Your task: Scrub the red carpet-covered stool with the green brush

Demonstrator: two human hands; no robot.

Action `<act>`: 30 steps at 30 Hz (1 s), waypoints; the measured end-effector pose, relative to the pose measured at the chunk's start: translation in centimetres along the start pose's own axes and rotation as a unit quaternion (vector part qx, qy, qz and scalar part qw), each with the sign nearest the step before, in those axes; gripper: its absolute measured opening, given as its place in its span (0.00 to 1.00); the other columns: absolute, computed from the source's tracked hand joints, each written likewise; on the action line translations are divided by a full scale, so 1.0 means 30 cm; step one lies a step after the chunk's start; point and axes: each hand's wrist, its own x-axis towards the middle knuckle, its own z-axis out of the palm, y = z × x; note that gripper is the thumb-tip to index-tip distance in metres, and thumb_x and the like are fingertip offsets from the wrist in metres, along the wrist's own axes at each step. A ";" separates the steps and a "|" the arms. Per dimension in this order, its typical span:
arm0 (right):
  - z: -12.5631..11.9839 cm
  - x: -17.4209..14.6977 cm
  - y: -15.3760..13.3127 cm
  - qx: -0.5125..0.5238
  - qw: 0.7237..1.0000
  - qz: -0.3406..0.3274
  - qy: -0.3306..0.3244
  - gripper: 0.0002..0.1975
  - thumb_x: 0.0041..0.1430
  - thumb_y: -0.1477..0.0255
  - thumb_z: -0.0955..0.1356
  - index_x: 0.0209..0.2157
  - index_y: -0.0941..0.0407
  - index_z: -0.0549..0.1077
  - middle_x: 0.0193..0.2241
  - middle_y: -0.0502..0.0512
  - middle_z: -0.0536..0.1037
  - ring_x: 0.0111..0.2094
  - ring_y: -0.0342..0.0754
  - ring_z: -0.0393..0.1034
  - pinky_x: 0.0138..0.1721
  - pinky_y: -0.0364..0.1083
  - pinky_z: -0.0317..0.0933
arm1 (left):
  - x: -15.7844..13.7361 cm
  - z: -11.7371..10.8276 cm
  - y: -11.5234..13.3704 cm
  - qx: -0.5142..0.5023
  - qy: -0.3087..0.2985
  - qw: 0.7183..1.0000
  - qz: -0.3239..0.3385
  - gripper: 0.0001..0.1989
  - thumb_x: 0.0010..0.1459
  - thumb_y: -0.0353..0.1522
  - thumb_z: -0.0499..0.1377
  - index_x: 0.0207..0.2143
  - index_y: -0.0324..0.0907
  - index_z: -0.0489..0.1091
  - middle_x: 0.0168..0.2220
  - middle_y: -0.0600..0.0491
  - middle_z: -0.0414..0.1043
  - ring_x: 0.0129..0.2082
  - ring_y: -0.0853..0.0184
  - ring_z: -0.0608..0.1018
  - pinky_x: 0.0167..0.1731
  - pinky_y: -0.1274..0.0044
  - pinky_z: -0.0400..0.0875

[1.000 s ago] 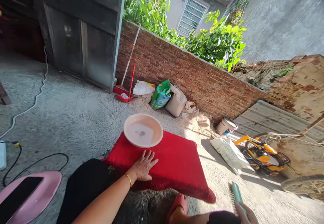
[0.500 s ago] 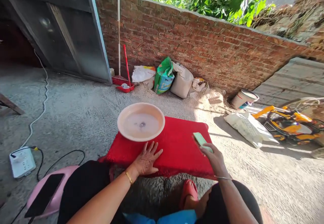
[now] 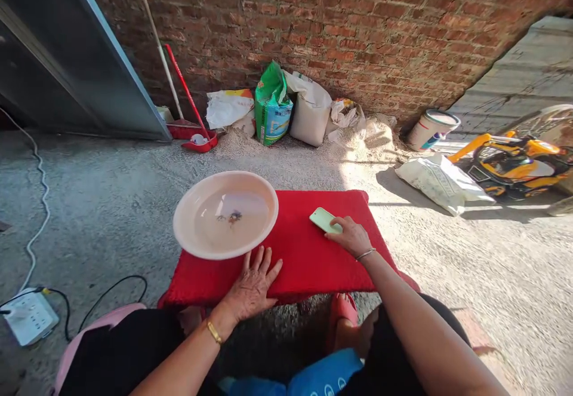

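Observation:
A red cloth covers a low table in front of my knees. My left hand lies flat on it with the fingers spread, close to the near rim of a pale pink basin. The basin holds water, and a small dark patch shows at its bottom. On the right part of the cloth, my right hand grips a light green scrubbing brush from above. The brush's flat back faces up; its underside is hidden against the cloth.
Sacks and a red dustpan stand along the brick wall. A bucket, a filled bag and an orange toy vehicle are at right. A power strip with cables lies at left.
My right hand has brought the brush leftward and down flat onto the cloth, from a tilted hold. My left hand stays spread on the cloth. The view has tipped downward.

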 end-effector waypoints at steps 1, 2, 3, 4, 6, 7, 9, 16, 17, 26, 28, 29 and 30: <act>-0.028 0.002 0.063 -0.007 0.999 0.048 -0.009 0.19 0.50 0.56 0.69 0.42 0.49 0.73 0.37 0.53 0.72 0.35 0.48 0.68 0.36 0.46 0.58 | 0.001 -0.003 0.004 0.001 -0.003 1.000 0.000 0.46 0.48 0.55 0.58 0.65 0.47 0.50 0.67 0.38 0.43 0.66 0.43 0.42 0.60 0.49 0.34; -0.059 0.002 0.127 -0.019 0.995 0.101 -0.016 0.21 0.50 0.55 0.69 0.43 0.50 0.73 0.37 0.54 0.72 0.36 0.49 0.69 0.36 0.47 0.58 | 0.003 -0.007 0.009 0.002 -0.007 1.000 0.000 0.46 0.48 0.54 0.59 0.65 0.46 0.50 0.66 0.37 0.44 0.66 0.43 0.43 0.60 0.49 0.34; -0.091 0.000 0.187 -0.035 0.987 0.157 -0.022 0.22 0.49 0.54 0.68 0.44 0.50 0.73 0.38 0.55 0.72 0.36 0.51 0.69 0.36 0.48 0.59 | 0.007 -0.012 0.014 0.003 -0.011 1.000 0.001 0.46 0.48 0.54 0.59 0.64 0.46 0.51 0.66 0.37 0.44 0.66 0.42 0.43 0.59 0.48 0.34; -0.123 -0.004 0.242 -0.054 0.975 0.212 -0.026 0.23 0.49 0.54 0.68 0.44 0.50 0.73 0.38 0.57 0.72 0.37 0.52 0.70 0.37 0.50 0.59 | 0.010 -0.019 0.020 0.004 -0.016 1.000 0.000 0.46 0.48 0.54 0.59 0.64 0.45 0.51 0.66 0.36 0.45 0.65 0.40 0.44 0.59 0.48 0.34; -0.181 -0.013 0.318 -0.090 0.947 0.307 -0.020 0.24 0.49 0.54 0.67 0.45 0.51 0.73 0.40 0.60 0.72 0.39 0.56 0.70 0.39 0.53 0.59 | 0.019 -0.036 0.031 0.009 -0.031 0.999 -0.002 0.46 0.47 0.53 0.61 0.64 0.44 0.52 0.65 0.34 0.46 0.64 0.38 0.46 0.58 0.47 0.35; -0.202 -0.015 0.335 -0.102 0.936 0.338 -0.011 0.24 0.49 0.55 0.67 0.46 0.51 0.73 0.41 0.62 0.72 0.40 0.57 0.70 0.40 0.54 0.59 | 0.023 -0.044 0.035 0.013 -0.038 0.999 -0.004 0.46 0.46 0.53 0.61 0.64 0.43 0.53 0.65 0.34 0.47 0.64 0.37 0.47 0.58 0.46 0.36; -0.224 -0.012 0.322 -0.108 0.928 0.357 0.006 0.23 0.50 0.55 0.66 0.46 0.51 0.73 0.43 0.62 0.72 0.41 0.58 0.70 0.41 0.55 0.59 | 0.030 -0.058 0.040 0.019 -0.048 0.999 -0.008 0.46 0.45 0.53 0.62 0.63 0.42 0.54 0.64 0.33 0.48 0.63 0.35 0.48 0.58 0.45 0.36; -0.076 0.023 -0.056 -0.060 0.997 0.032 0.029 0.20 0.56 0.53 0.65 0.45 0.49 0.73 0.39 0.57 0.71 0.36 0.51 0.68 0.38 0.47 0.57 | 0.020 -0.048 0.013 0.004 -0.045 0.999 0.000 0.45 0.48 0.57 0.57 0.63 0.46 0.55 0.64 0.36 0.50 0.64 0.40 0.49 0.59 0.48 0.37; -0.047 0.025 -0.110 -0.057 0.998 -0.011 0.029 0.20 0.56 0.53 0.65 0.45 0.50 0.73 0.39 0.57 0.71 0.36 0.50 0.68 0.37 0.47 0.57 | 0.018 -0.044 0.007 0.004 -0.039 0.999 0.002 0.45 0.48 0.57 0.57 0.63 0.46 0.55 0.64 0.36 0.50 0.64 0.40 0.49 0.59 0.48 0.37; -0.052 0.054 -0.015 -0.054 0.995 0.077 -0.018 0.21 0.57 0.54 0.64 0.49 0.48 0.70 0.43 0.57 0.70 0.40 0.51 0.69 0.38 0.47 0.59 | 0.013 -0.020 -0.005 0.014 -0.004 1.000 0.013 0.46 0.46 0.58 0.58 0.63 0.46 0.55 0.64 0.36 0.50 0.64 0.41 0.50 0.59 0.49 0.39; -0.107 0.042 0.109 -0.077 0.981 0.179 -0.017 0.24 0.57 0.53 0.63 0.50 0.50 0.69 0.44 0.60 0.69 0.41 0.54 0.70 0.39 0.49 0.59 | 0.017 -0.024 -0.003 0.013 -0.010 1.000 0.013 0.47 0.45 0.57 0.60 0.63 0.46 0.55 0.64 0.35 0.49 0.64 0.40 0.49 0.59 0.49 0.38; -0.134 0.033 0.166 -0.090 0.969 0.228 -0.011 0.24 0.57 0.52 0.63 0.50 0.51 0.70 0.44 0.61 0.69 0.41 0.55 0.70 0.40 0.51 0.60 | 0.019 -0.029 -0.001 0.011 -0.017 1.000 0.013 0.47 0.44 0.57 0.60 0.63 0.46 0.55 0.64 0.36 0.49 0.64 0.40 0.49 0.59 0.49 0.39; -0.158 0.023 0.213 -0.103 0.957 0.270 -0.003 0.25 0.57 0.52 0.62 0.50 0.51 0.70 0.44 0.62 0.69 0.42 0.57 0.70 0.40 0.52 0.59 | 0.023 -0.036 0.000 0.010 -0.024 1.000 0.011 0.47 0.44 0.56 0.61 0.63 0.46 0.55 0.64 0.36 0.49 0.64 0.40 0.50 0.59 0.49 0.39</act>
